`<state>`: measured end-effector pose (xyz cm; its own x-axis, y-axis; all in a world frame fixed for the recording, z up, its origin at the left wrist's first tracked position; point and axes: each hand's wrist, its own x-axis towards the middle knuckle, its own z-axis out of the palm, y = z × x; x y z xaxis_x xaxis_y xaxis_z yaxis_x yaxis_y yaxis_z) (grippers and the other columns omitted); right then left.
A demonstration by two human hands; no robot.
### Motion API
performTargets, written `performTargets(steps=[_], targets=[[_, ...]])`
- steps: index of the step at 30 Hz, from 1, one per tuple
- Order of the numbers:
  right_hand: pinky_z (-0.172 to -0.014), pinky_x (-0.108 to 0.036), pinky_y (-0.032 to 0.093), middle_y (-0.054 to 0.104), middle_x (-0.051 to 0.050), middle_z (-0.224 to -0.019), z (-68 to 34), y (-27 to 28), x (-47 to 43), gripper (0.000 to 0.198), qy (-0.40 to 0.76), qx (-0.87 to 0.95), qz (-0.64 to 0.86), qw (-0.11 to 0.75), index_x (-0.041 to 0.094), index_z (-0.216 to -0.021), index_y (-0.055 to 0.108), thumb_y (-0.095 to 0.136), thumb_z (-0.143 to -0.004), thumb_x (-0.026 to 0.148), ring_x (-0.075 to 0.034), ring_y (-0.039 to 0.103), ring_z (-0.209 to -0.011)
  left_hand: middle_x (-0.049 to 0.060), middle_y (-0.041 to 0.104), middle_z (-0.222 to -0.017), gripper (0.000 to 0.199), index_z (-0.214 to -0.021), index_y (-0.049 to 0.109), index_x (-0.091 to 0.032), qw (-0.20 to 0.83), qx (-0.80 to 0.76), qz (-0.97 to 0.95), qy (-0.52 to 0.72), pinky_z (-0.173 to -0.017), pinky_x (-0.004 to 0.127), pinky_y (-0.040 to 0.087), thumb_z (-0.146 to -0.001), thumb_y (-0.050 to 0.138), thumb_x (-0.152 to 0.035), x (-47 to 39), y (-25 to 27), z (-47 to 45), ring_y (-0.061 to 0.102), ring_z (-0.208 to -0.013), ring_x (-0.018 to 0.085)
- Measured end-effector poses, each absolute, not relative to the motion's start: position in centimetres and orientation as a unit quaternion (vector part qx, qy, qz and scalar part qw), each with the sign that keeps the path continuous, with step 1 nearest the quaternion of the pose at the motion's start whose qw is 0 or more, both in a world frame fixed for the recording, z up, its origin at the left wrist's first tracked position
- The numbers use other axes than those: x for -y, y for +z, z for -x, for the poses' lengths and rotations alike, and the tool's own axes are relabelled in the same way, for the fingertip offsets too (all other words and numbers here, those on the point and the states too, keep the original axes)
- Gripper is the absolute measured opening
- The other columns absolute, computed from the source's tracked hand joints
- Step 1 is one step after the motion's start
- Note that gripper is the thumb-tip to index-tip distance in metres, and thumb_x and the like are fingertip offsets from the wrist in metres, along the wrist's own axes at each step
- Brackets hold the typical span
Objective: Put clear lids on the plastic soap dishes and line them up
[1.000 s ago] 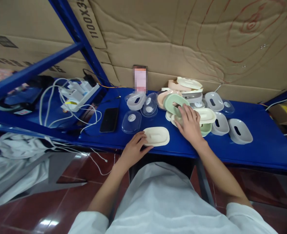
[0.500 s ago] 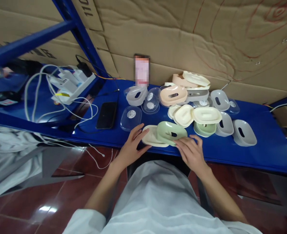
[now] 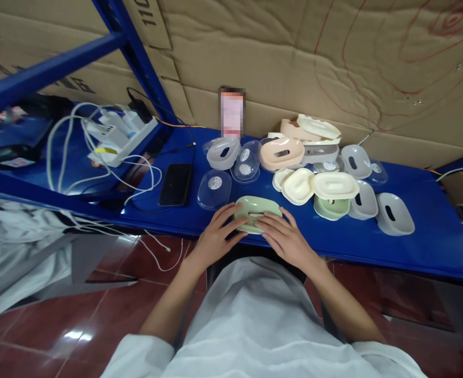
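A pale green oval soap dish (image 3: pixel 251 202), with a slot in its floor, lies at the table's front edge. My left hand (image 3: pixel 217 233) is closed round its left end, thumb at the near side. From the right, my right hand (image 3: pixel 284 235) grips the other end, its fingers reaching over the rim and into the dish. The cream piece that lay there is hidden under the green dish. To the right, a cream oval lid (image 3: pixel 336 185) rests on another green dish (image 3: pixel 331 208), beside a rounded cream piece (image 3: pixel 297 186).
Clear plastic lid (image 3: pixel 214 189) and black phone (image 3: pixel 175 184) lie to the left. Behind are a peach dish (image 3: pixel 282 153), grey dishes (image 3: pixel 395 214) and a propped phone (image 3: pixel 232 113). White cables and a power strip (image 3: pixel 125 142) sit far left, by a blue frame post.
My right hand has moved left with the green dish, which now covers the cream piece. My left hand has closed in on the dish's left end.
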<state>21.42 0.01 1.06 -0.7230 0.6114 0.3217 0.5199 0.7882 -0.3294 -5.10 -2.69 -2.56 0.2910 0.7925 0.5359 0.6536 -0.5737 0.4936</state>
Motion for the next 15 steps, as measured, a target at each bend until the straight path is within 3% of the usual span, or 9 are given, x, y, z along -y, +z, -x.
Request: performTargets(steps=[3, 6, 12, 15], targets=[[-0.135, -0.060, 0.025, 0.066, -0.003, -0.152, -21.8, 0.4, 0.0, 0.050, 0.100, 0.925, 0.308, 0.201, 0.032, -0.158, 0.054, 0.047, -0.110, 0.017, -0.024, 0.051, -0.152, 0.009, 0.068, -0.143, 0.030, -0.132, 0.070, -0.029, 0.086, -0.445, -0.802, 0.390, -0.117, 0.055, 0.055, -0.102, 0.071, -0.024, 2.8, -2.5, 5.0, 0.055, -0.146, 0.030], [-0.135, -0.060, 0.025, 0.065, -0.004, -0.154, -21.9, 0.2, 0.1, 0.047, 0.096, 0.920, 0.319, 0.205, 0.030, -0.155, 0.056, 0.047, -0.110, 0.018, -0.025, 0.050, -0.153, 0.012, 0.065, -0.147, 0.035, -0.138, 0.067, -0.028, 0.050, -0.463, -0.789, 0.401, -0.116, 0.053, 0.054, -0.104, 0.067, -0.026, 2.7, -1.7, 5.3, 0.059, -0.141, 0.030], [-0.131, -0.062, 0.029, 0.064, -0.009, -0.153, -21.7, 0.1, 0.3, 0.043, 0.081, 0.902, 0.354, 0.233, 0.029, -0.151, 0.059, 0.050, -0.110, 0.022, -0.027, 0.051, -0.150, 0.021, 0.055, -0.157, 0.044, -0.140, 0.067, -0.023, -0.064, -0.645, -0.678, 0.346, -0.113, 0.066, 0.049, -0.099, 0.073, -0.038, 0.7, -0.9, 6.1, 0.053, -0.145, 0.045], [-0.128, -0.063, 0.035, 0.055, -0.012, -0.160, -21.8, -0.1, 0.2, 0.040, 0.082, 0.886, 0.376, 0.257, 0.031, -0.147, 0.063, 0.052, -0.109, 0.022, -0.030, 0.045, -0.155, 0.020, 0.063, -0.144, 0.037, -0.130, 0.071, -0.022, -0.048, -0.652, -0.667, 0.357, -0.109, 0.062, 0.053, -0.097, 0.074, -0.039, -0.1, -1.2, 6.4, 0.060, -0.137, 0.042]])
